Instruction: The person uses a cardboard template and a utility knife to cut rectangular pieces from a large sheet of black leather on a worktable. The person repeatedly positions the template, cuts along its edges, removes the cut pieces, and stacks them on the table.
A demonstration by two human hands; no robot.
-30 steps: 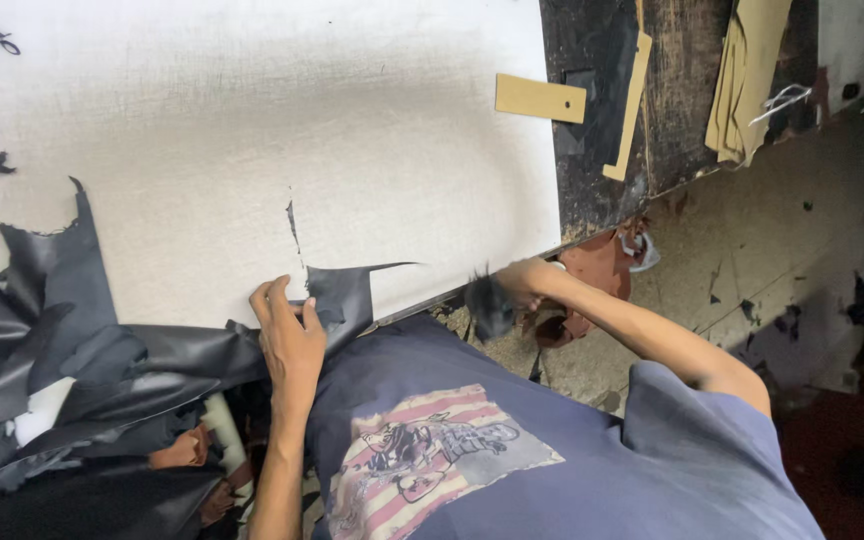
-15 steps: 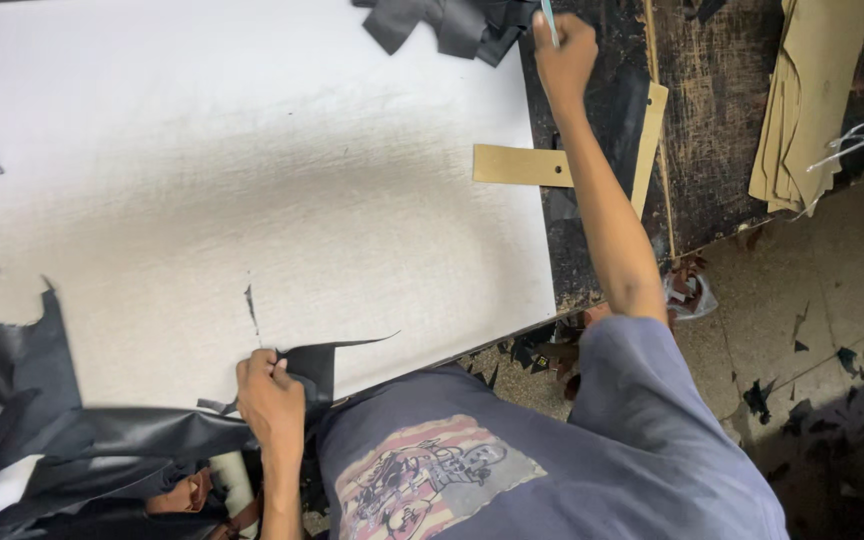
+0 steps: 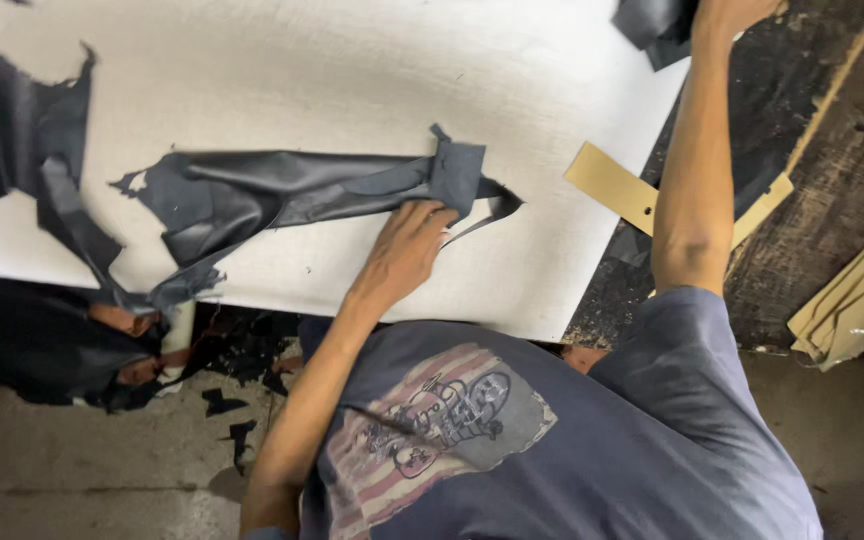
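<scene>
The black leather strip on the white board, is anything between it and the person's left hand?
No. The left hand already rests flat on the black leather strip on the white board; nothing lies between them.

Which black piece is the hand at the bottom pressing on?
The left hand presses on the long black piece lying across the middle of the white board. The ragged piece at the left edge and the one at the top go untouched by it.
</scene>
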